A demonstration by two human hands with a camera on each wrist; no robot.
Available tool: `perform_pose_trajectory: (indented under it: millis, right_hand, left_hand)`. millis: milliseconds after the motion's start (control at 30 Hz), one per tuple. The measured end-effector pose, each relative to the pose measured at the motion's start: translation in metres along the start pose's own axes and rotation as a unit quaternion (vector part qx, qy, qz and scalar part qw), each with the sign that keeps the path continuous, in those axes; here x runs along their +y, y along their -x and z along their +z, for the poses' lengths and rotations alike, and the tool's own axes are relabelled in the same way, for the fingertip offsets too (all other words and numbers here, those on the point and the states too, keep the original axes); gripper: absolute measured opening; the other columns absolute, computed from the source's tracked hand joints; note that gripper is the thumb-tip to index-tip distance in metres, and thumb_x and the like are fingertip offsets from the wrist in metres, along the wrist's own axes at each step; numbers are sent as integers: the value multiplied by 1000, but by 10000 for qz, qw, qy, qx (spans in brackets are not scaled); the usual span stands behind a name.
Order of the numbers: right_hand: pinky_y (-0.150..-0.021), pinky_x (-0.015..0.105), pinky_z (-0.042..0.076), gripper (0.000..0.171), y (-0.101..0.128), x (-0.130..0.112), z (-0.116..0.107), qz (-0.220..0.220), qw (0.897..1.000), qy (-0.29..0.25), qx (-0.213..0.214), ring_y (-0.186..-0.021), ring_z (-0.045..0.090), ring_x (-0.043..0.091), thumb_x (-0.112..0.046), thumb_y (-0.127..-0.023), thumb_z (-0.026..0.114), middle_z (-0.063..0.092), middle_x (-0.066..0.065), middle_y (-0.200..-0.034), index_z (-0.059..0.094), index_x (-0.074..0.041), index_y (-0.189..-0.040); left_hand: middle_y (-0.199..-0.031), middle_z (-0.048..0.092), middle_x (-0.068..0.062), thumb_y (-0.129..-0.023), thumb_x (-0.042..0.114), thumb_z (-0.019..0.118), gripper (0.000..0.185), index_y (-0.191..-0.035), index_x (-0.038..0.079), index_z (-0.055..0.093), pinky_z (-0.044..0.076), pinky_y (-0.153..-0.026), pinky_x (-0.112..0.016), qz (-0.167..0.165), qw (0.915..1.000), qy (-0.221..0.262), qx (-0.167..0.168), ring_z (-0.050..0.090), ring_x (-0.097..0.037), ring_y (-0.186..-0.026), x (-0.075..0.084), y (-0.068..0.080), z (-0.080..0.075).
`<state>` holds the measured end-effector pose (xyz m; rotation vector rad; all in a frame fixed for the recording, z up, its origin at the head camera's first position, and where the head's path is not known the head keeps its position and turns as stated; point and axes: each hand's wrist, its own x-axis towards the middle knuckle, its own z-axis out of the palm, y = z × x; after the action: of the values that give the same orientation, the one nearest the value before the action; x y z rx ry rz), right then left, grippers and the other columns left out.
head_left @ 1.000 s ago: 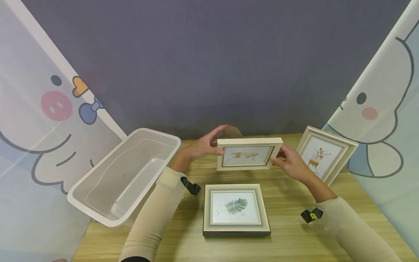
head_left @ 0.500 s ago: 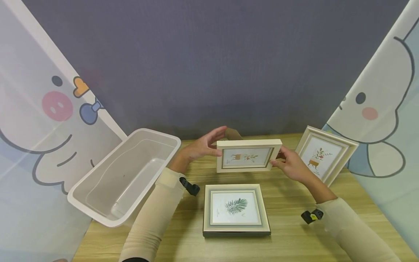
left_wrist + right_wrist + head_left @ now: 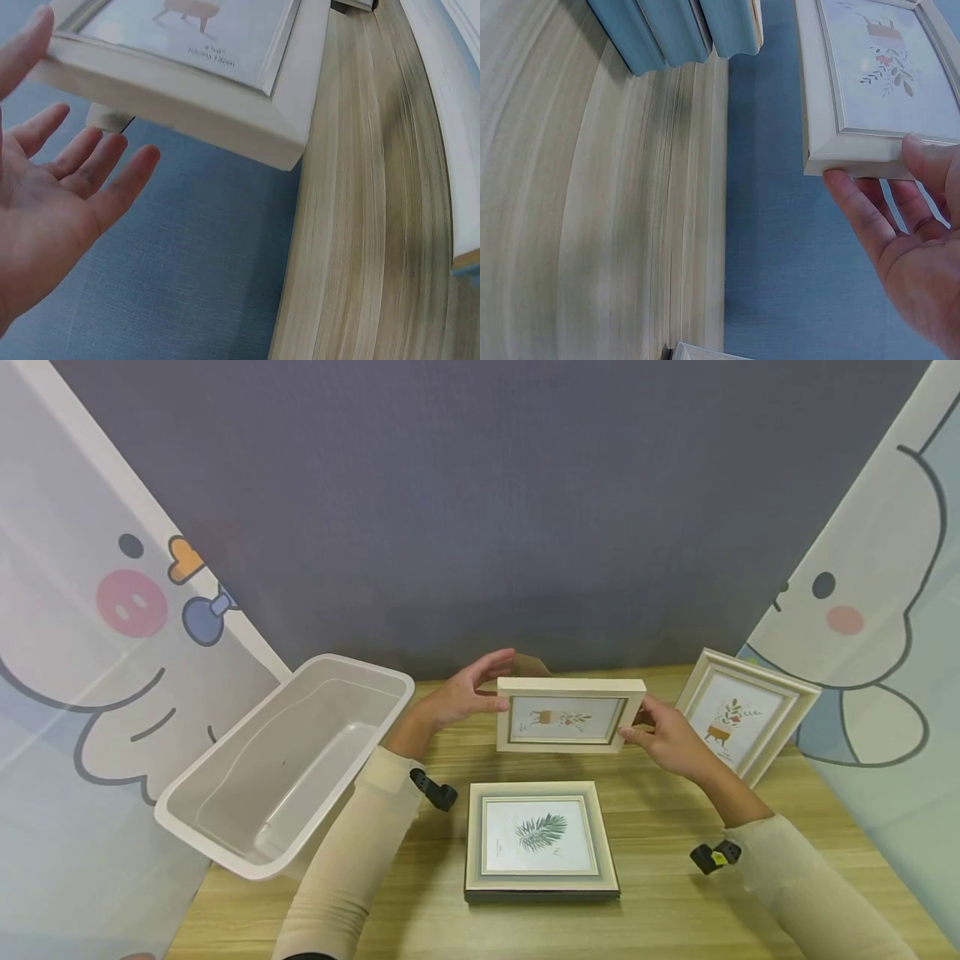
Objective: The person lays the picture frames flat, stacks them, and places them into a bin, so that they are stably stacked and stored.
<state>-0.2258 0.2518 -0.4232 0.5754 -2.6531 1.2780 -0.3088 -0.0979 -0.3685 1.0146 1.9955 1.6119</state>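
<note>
A cream picture frame is tipped up toward me above the far part of the table, its potted-plant print lying sideways. My right hand pinches its right edge, thumb in front and fingers behind, as the right wrist view also shows. At the opposite edge, my left hand has its thumb on the front. The left fingers reach loosely behind the frame, near the brown back stand. A second frame with a green leaf print lies face up nearer me.
Another cream frame with a potted-plant print stands leaning back at the right. On the left is a white plastic tub, tilted in view. A grey panel rises behind the wooden table, with cartoon-printed sheets at both sides.
The raised frame and both hands stay nearly in place. The brown back stand has swung slightly toward the frame's back, and the left fingertips have shifted a little left.
</note>
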Motion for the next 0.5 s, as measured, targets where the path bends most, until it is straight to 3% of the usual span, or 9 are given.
perform_pose_trajectory:
  millis: [100,300,500]
  right_hand:
    - [-66,24,55,26,0,-1,0,39,10000,39,-23,-92,69,24,-10,-91,64,66,14,-92,53,-5,-114]
    - [-66,26,56,29,0,-2,0,74,10000,12,-22,-92,69,28,-9,-91,64,66,14,-94,53,-4,-117]
    - [-66,26,55,28,0,-1,-1,87,9999,78,-57,-93,68,14,-11,-91,64,66,14,-91,53,-7,-116]
  left_hand:
    - [-158,26,-7,-88,-1,65,79,-153,14,22,28,-112,-61,-36,9998,-31,208,27,-32,-144,0,0,0]
    - [-149,40,-7,-87,9,70,75,-149,22,31,38,-107,-51,-229,9967,-371,688,41,-29,-134,3,2,1]
    - [-139,47,-6,-87,15,71,68,-146,23,38,45,-101,-43,-405,9928,-542,989,47,-25,-125,3,4,2]
